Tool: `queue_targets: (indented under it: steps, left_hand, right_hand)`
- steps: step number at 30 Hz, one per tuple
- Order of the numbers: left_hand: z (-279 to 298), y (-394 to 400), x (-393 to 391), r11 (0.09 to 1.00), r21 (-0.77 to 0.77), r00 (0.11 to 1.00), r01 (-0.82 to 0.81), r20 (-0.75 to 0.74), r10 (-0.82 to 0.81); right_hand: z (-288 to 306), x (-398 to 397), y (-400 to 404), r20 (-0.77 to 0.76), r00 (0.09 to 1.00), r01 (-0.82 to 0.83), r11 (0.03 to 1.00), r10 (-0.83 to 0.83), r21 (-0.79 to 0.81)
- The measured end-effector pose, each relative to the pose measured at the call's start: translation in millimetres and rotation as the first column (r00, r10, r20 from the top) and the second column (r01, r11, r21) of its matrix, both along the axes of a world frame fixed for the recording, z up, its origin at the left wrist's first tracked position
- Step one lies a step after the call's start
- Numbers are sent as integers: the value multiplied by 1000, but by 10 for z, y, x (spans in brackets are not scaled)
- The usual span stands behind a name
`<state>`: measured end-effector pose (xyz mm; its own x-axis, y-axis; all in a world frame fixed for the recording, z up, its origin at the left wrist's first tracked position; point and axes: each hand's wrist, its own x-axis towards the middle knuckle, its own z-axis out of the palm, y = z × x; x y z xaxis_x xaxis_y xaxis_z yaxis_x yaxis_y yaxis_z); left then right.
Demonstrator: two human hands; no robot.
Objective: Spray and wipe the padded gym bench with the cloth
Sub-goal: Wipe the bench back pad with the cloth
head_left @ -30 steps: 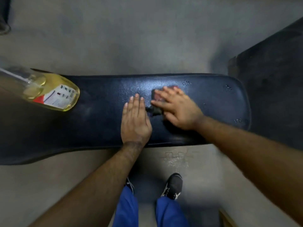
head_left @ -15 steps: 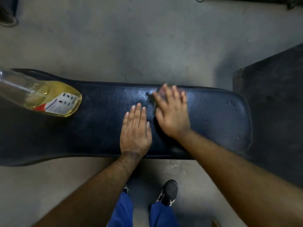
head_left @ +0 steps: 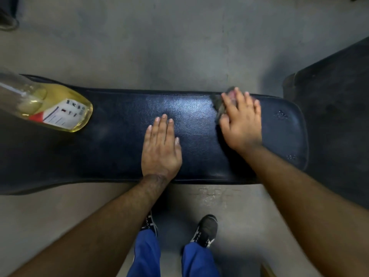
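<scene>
A flat right hand presses the soft, limp cloth, likely best driven under the palm, against the padded bench at its far edge as the open left hand rests mid-pad.

Single head-worn view, straight down, close over the bench and floor.

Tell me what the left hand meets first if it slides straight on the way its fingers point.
Only bare bench padding up to the far edge; the left hand looks clear of the bottle and the cloth.
</scene>
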<state>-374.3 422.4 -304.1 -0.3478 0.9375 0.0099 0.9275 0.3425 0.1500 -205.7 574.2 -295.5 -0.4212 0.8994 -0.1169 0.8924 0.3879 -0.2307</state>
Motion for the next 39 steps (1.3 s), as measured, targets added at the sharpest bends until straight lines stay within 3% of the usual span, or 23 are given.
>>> queue_targets:
  steps: [1,2,4,6,7,9,11,13,15,16,17,19,21,23,25,27,30,31,33,35,36,37,39]
  left_hand:
    - [7,-4,3,1000,-10,1000,3,-2,-3]
    - [19,-8,6,1000,-21,1000,5,0,-5]
    - [60,5,27,1000,-22,1000,12,-5,-12]
    - [92,-3,80,999,-5,999,48,23,-48]
    - [107,-8,147,995,13,993,95,64,-96]
    - [127,-2,346,980,46,968,196,150,-201]
    - [141,1,490,984,83,956,160,236,-175]
    - [164,56,574,990,141,940,12,337,-59]
    - [177,110,671,985,148,909,-85,417,15]
    - [188,141,731,984,161,902,-77,432,0]
    - [188,172,796,983,182,898,-40,438,-45]
    - [169,274,883,974,224,896,30,425,-125]
    - [133,492,927,965,260,905,22,405,-130]
    - [118,704,962,968,249,901,-32,427,-80]
    - [67,838,1010,973,228,886,-15,454,-93]
    - [-47,850,1074,976,206,924,72,354,-143]
    - [-153,839,1124,979,161,973,127,171,-154]
    - [-148,844,1127,981,134,979,140,129,-157]
    - [-124,862,1135,982,90,981,166,87,-173]
    - [-118,852,1139,982,68,981,177,71,-182]
    - [-124,847,1141,982,69,982,177,59,-181]
    - [-128,848,1148,982,75,983,174,49,-178]
    - [-135,863,1149,984,75,986,161,34,-164]
  right_hand:
    - [-1,-153,-105,-11,989,149,989,-150,-16]
    - [19,-257,-299,-11,988,153,988,-153,-8]
    - [85,-152,-787,-30,982,-186,982,186,-13]
    - [75,304,-825,-11,876,-482,876,482,-24]
    - [53,478,-677,23,885,-465,885,465,-1]
    - [20,583,-376,38,995,-90,996,89,15]
    - [8,395,-498,38,988,148,989,-148,15]
    - [16,354,-998,-18,996,-92,995,93,33]
    - [21,706,-1238,-34,907,-419,908,420,15]
    - [-15,913,-1119,-3,878,-478,877,479,50]
    - [-64,1055,-929,40,907,-421,903,419,84]
    - [-77,1088,-625,17,1000,-23,996,21,90]
    - [-101,907,-766,-16,986,167,981,-166,104]
    - [-114,874,-1166,-71,990,-113,986,123,126]
    - [-82,1133,-1140,-67,892,-441,894,447,82]
    - [-118,1335,-723,-20,899,-435,896,438,95]
    - [-96,1198,-187,-22,995,94,995,-93,30]
    - [-65,1067,-180,3,993,118,992,-118,32]
    - [0,955,-239,-5,991,-133,991,133,-3]
    - [2,1113,-94,4,892,-452,892,452,-33]
    - [-9,1180,94,30,860,-509,861,509,-15]
    - [-27,1187,292,50,884,-465,885,464,15]
    - [-19,978,553,29,986,-163,987,163,-11]
